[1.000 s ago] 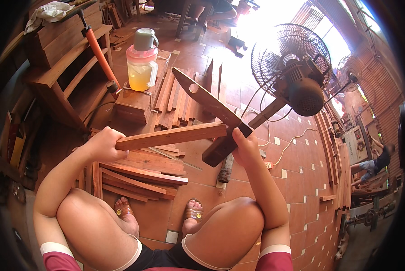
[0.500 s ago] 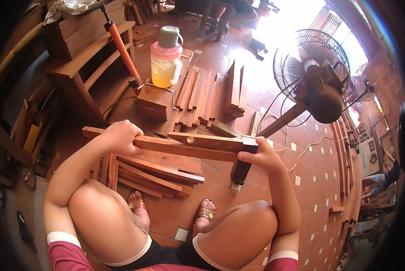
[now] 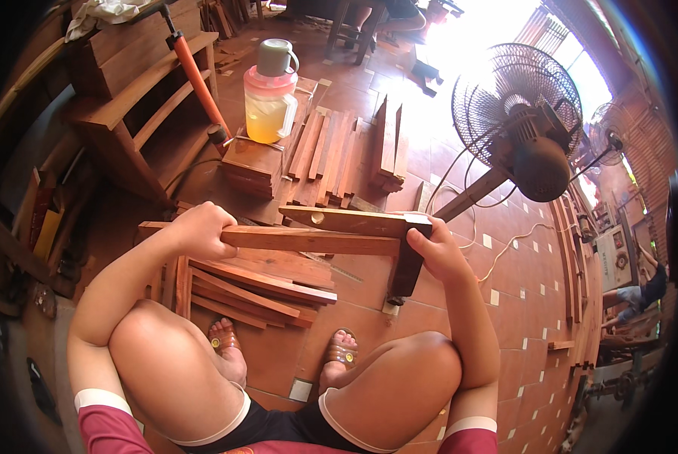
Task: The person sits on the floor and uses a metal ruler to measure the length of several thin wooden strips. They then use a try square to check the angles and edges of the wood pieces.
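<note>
My left hand (image 3: 203, 233) is closed round a reddish-brown wooden strip (image 3: 316, 241), which runs crosswise in front of my knees. Its right end meets, or nearly meets, the dark arm of a wooden carpenter's square (image 3: 354, 219). My right hand (image 3: 439, 250) grips that square at its corner, thumb on the near side. The square's paler arm, with a round hole near its tip, points left just beyond the strip. Its dark arm hangs toward me. Below the strip, several curved wooden pieces (image 3: 244, 299) lie stacked by my left foot.
Beyond my hands, a jug of yellow drink (image 3: 269, 113) with a grey-green cup on top stands on a wooden block (image 3: 252, 168). Wooden strips (image 3: 327, 155) lie beside it. A fan (image 3: 520, 113) stands at right, cords trailing. An orange hand pump (image 3: 199, 83) leans at left. People sit farther off.
The square has turned in my right hand, so its dark arm shows more broadly. A wider gap shows between its pale arm and the strip. My left hand keeps its hold.
</note>
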Demonstrator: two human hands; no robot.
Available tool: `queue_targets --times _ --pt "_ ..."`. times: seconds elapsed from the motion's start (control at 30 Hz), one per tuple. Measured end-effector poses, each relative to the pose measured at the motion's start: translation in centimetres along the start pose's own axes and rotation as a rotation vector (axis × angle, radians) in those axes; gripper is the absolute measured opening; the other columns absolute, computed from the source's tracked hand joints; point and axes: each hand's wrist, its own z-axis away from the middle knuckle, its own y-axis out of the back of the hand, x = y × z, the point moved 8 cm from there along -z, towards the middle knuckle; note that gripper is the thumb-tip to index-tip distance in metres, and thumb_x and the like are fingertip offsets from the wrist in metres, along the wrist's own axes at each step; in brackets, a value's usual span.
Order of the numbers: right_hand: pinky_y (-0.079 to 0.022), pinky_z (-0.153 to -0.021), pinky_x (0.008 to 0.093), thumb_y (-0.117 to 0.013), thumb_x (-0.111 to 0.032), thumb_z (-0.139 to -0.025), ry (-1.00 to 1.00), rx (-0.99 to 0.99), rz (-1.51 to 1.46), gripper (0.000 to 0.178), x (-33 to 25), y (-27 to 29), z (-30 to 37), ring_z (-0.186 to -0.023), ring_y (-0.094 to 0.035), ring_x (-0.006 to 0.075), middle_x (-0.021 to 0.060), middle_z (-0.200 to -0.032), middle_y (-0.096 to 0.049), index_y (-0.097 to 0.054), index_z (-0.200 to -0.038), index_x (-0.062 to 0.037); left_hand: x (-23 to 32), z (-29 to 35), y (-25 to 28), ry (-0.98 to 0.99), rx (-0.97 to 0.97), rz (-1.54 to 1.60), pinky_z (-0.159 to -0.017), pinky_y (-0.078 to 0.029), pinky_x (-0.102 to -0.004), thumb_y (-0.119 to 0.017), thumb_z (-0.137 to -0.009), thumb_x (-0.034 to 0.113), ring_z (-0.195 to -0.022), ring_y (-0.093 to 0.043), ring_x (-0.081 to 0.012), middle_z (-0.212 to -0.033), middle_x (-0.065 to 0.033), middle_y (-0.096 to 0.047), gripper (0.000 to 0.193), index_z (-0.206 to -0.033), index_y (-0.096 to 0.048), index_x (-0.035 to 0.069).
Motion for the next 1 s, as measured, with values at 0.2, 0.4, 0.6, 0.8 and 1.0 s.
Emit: queue_targets --times 0.2,0.4,0.6,0.8,1.0 --pt "-0.054 -0.078 0.0278 -0.071 -0.031 -0.093 -0.041 -0.029 0.006 0.045 -0.52 -0.69 0.24 -0.086 -0.064 0.0101 0.0030 -0.098 -0.068 -0.061 -0.122 0.0010 -0.29 -0.11 -0.34 -0.042 -0.011 -0.002 -0.070 -0.054 -0.0394 -0.073 -0.066 0.026 -0.075 -0.068 -0.0365 -0.076 -0.0206 -0.068 0.029 -0.081 -0.072 0.001" --pt "-0.055 -0.076 0.0289 -0.070 -0.033 -0.094 -0.055 -0.050 -0.066 0.045 -0.01 -0.59 0.25 -0.084 -0.065 0.0106 0.0039 -0.098 -0.068 -0.059 -0.123 0.0005 0.07 0.12 0.10 -0.033 0.015 -0.030 -0.071 -0.054 -0.0396 -0.072 -0.066 0.025 -0.076 -0.068 -0.0366 -0.077 -0.0207 -0.068 0.029 -0.082 -0.073 0.001" --pt "-0.059 -0.078 0.0323 -0.070 -0.033 -0.093 -0.108 -0.121 -0.096 0.050 0.41 -0.59 0.25 -0.090 -0.067 0.0146 0.0080 -0.106 -0.066 -0.055 -0.124 0.0036 0.18 0.23 0.07 -0.032 0.004 -0.025 -0.073 -0.055 -0.0401 -0.072 -0.065 0.026 -0.078 -0.068 -0.0365 -0.079 -0.0205 -0.069 0.030 -0.084 -0.073 0.002" --pt "-0.058 -0.079 0.0322 -0.070 -0.032 -0.093 -0.095 -0.113 -0.114 0.048 0.04 -1.05 0.22 -0.090 -0.066 0.0131 0.0068 -0.106 -0.066 -0.056 -0.124 0.0022 0.29 0.38 0.23 -0.032 0.024 -0.046 -0.075 -0.055 -0.0407 -0.072 -0.066 0.026 -0.080 -0.068 -0.0370 -0.080 -0.0204 -0.069 0.029 -0.084 -0.074 0.003" --pt "-0.049 -0.090 0.0252 -0.071 -0.031 -0.093 -0.023 -0.048 0.038 0.047 -0.29 -0.38 0.05 -0.102 -0.060 0.0094 0.0041 -0.110 -0.065 -0.057 -0.124 0.0011 0.18 0.16 0.00 -0.029 0.020 -0.058 -0.075 -0.055 -0.0416 -0.072 -0.067 0.028 -0.080 -0.068 -0.0371 -0.080 -0.0203 -0.070 0.030 -0.085 -0.074 0.003"
